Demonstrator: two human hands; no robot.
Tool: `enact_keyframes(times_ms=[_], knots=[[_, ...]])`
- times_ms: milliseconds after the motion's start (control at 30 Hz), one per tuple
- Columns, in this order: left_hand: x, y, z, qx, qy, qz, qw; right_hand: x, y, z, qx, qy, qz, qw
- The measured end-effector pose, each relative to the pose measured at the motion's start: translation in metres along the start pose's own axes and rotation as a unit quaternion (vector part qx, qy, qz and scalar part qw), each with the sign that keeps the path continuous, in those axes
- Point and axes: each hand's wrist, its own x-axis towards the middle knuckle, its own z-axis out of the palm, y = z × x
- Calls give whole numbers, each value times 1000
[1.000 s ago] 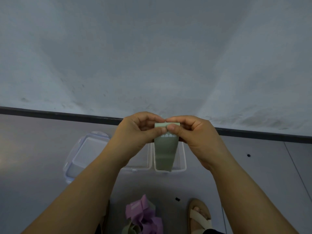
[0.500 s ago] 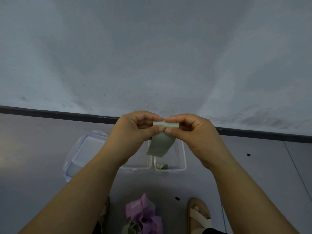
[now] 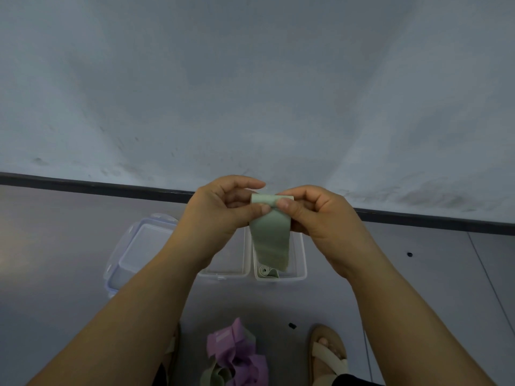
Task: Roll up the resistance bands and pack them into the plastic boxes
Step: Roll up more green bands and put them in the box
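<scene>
head view: a person looks down past 2 bare forearms at a grey floor (image 3: 69, 246), which meets a pale wall at a black skirting strip (image 3: 83, 183).
landmark: a clear rectangular plastic box (image 3: 302, 254) stands open on the floor, with a rolled sage-green band (image 3: 264, 271) lying at its near end.
held band: a flat sage-green resistance band (image 3: 269, 238) is in the air above the clear rectangular plastic box. Its top end is wound into a small roll, and its loose tail hangs down over the box's opening.
left hand (image 3: 220, 215): above the box and to its left, with fingers curled. The thumb and fingers pinch the left end of the roll.
right hand (image 3: 317, 215): above the box and to its right, with fingers curled. The thumb presses the roll's right end against the fingers.
second box: a second clear plastic box (image 3: 223, 274) stands just beside the landmark box on its left and is partly hidden by the left forearm.
lid: a blue-tinted clear plastic lid (image 3: 139, 246) lies on the floor further left of the landmark box, beyond the second box.
loose bands: a heap of lilac bands (image 3: 239, 355) and 1 crumpled green band (image 3: 217, 377) lie on the floor nearer the person than the landmark box.
foot: a beige strapped sandal (image 3: 328, 358) is on the floor, nearer than the landmark box and to its right.
</scene>
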Motion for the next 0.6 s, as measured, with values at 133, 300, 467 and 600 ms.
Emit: enact_keyframes(times_ms=[133, 300, 467, 600], knots=[[-1, -1, 0, 13, -24, -26, 999, 1, 2, 0, 43, 4, -9, 999], [-1, 1, -1, -6, -46, -31, 998, 0, 2, -1, 73, -3, -25, 997], [2, 0, -11, -18, -95, -73, 993, -3, -2, -4, -44, -36, -60, 997], [4, 2, -28, -19, -202, -131, 970, -8, -8, -10, -141, -147, -49, 978]])
